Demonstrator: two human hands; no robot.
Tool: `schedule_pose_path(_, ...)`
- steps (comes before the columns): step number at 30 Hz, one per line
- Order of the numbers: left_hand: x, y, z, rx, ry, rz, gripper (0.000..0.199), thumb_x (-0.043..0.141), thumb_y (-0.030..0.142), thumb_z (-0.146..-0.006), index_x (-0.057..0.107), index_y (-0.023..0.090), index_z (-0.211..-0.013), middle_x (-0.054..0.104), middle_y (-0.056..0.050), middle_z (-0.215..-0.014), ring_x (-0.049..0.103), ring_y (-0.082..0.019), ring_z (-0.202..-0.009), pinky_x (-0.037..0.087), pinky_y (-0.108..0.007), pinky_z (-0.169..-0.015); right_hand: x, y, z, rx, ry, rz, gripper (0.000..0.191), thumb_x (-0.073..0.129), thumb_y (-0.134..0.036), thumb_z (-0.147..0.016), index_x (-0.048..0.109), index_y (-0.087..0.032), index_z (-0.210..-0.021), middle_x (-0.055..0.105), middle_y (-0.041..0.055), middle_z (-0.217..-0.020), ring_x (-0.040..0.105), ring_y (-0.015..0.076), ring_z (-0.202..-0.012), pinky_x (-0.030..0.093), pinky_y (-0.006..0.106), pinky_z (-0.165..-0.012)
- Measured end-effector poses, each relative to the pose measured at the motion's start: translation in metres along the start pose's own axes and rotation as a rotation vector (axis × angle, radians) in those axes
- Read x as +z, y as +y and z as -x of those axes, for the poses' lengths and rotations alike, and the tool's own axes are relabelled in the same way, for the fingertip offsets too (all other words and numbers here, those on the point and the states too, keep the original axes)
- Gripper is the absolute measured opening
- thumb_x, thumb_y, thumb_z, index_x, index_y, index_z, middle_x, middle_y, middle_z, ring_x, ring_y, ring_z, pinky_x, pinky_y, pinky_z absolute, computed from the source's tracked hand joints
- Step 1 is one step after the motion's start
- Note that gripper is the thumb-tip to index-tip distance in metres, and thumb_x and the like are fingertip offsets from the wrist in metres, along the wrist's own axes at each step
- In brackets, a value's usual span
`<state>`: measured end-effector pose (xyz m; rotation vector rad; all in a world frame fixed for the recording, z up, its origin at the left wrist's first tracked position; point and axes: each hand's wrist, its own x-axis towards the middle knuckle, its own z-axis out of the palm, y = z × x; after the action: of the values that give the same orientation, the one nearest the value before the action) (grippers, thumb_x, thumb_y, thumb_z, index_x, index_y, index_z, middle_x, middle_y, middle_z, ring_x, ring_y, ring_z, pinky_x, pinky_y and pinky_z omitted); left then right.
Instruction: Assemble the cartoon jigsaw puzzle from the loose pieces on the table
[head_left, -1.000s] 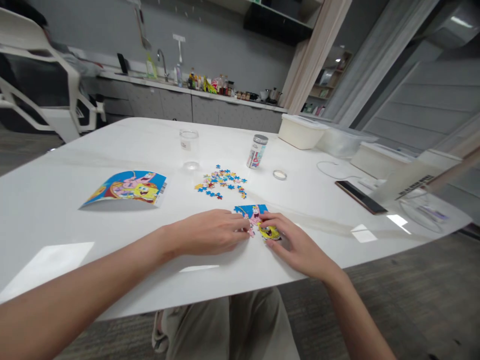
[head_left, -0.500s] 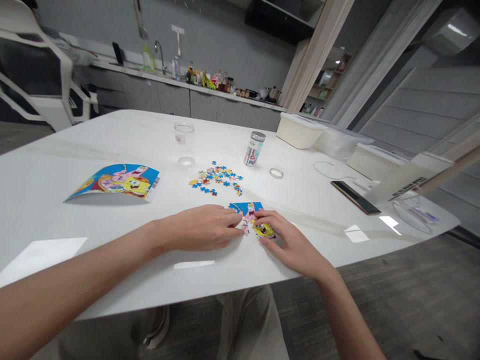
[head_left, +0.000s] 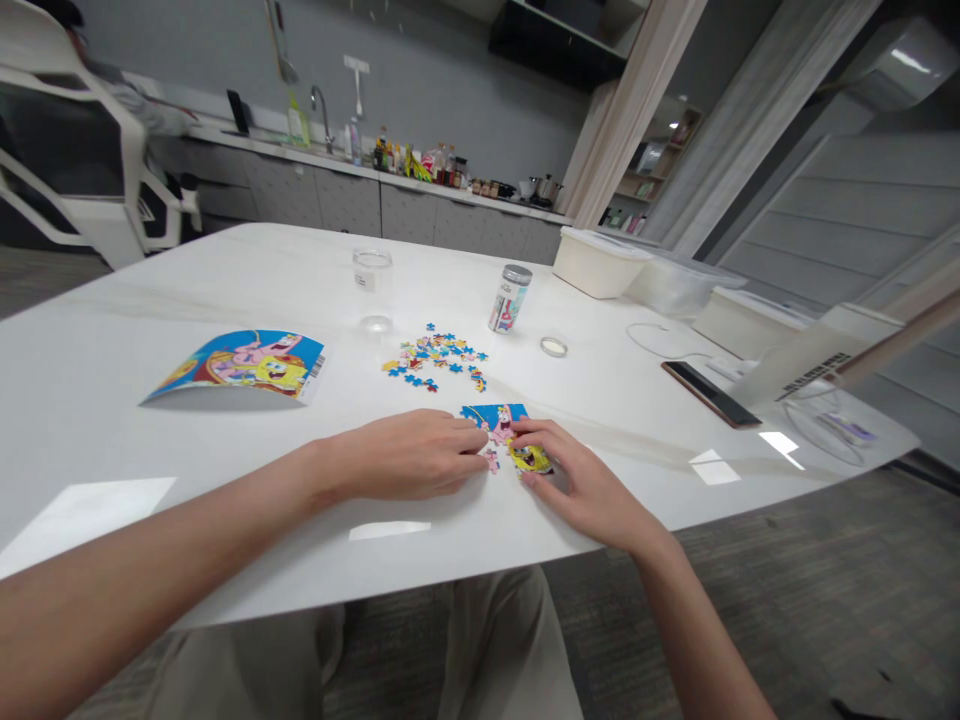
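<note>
Since the frame of one second ago, the legs in beige trousers at the bottom edge have been parted, and the left hand has been drawn slightly leftward, so that a small pink jigsaw piece is more fully exposed.

Left hand, centre: thumb and fingertips are placed beside the pink piece; whether it is gripped cannot be told.

Right hand, right of centre: thumb and fingers are curved and set apart, with the yellow face of a partly assembled blue, pink and yellow cardboard puzzle seen between them; whether it is pinched cannot be told. The puzzle is laid flat on the glossy white table, just below the frame's centre.

Above it, scattered multicoloured cardboard pieces are spread.

Centre left: a curled, glossy printed picture sheet is laid out.

Upper centre: a clear cylindrical jar and a printed, silver-lidded canister are stood upright.
</note>
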<state>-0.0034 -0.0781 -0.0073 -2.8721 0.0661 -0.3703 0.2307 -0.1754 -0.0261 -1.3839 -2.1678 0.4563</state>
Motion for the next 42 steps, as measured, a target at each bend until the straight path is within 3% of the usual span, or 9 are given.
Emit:
schedule_pose_path(4,0.001,-0.001,0.001,-0.018,-0.037,0.006,0.01,0.053,0.013,-0.088,0.059,0.016,-0.081,0.062,-0.003,-0.073,0.053,-0.015,-0.058,0.034,-0.031,-0.053,-0.001,-0.002,0.001,0.007,0.001,0.003,0.026,0.054,-0.02,-0.09,0.056,-0.025,-0.115,0.053,0.0087,-0.134,0.049,0.0228,-0.127,0.04,0.044,-0.108)
schedule_pose_path(7,0.006,-0.002,0.005,-0.07,-0.083,0.013,0.012,0.051,0.016,-0.089,0.055,0.017,-0.078,0.061,0.0,-0.06,0.049,-0.012,-0.046,0.027,-0.03,-0.045,-0.001,-0.003,0.001,0.017,-0.001,0.004,0.025,0.053,-0.02,-0.09,0.055,-0.024,-0.115,0.053,0.0087,-0.134,0.049,0.0227,-0.127,0.039,0.044,-0.108)
schedule_pose_path(11,0.01,-0.003,0.008,-0.095,-0.064,-0.026,0.01,0.048,0.019,-0.089,0.054,0.018,-0.08,0.059,0.002,-0.051,0.046,-0.011,-0.038,0.021,-0.029,-0.041,-0.001,-0.004,0.001,0.008,0.002,0.003,0.024,0.053,-0.02,-0.09,0.055,-0.024,-0.114,0.054,0.0095,-0.133,0.05,0.0229,-0.126,0.041,0.043,-0.106)
schedule_pose_path(22,0.011,-0.004,0.008,-0.131,-0.042,-0.014,0.014,0.046,0.023,-0.09,0.059,0.018,-0.091,0.062,0.0,-0.052,0.052,-0.013,-0.039,0.027,-0.027,-0.041,-0.001,0.0,0.001,0.012,-0.017,-0.01,0.025,0.053,-0.018,-0.09,0.056,-0.025,-0.114,0.053,0.0084,-0.134,0.049,0.0222,-0.127,0.039,0.042,-0.107)
schedule_pose_path(28,0.012,-0.004,0.008,-0.158,-0.037,0.069,0.032,0.049,0.021,-0.088,0.061,0.021,-0.118,0.064,0.001,-0.055,0.056,-0.014,-0.043,0.031,-0.024,-0.043,-0.001,0.0,0.0,0.003,-0.004,0.005,0.024,0.052,-0.021,-0.091,0.056,-0.025,-0.114,0.053,0.0091,-0.134,0.049,0.024,-0.128,0.04,0.044,-0.107)
schedule_pose_path(42,0.009,0.0,0.006,-0.194,-0.082,0.094,0.029,0.051,0.023,-0.089,0.063,0.02,-0.115,0.065,0.0,-0.055,0.057,-0.015,-0.045,0.035,-0.024,-0.045,0.004,0.008,0.002,0.037,-0.011,0.022,0.025,0.05,-0.036,-0.093,0.06,-0.026,-0.114,0.053,0.0102,-0.136,0.05,0.0278,-0.127,0.041,0.05,-0.107)
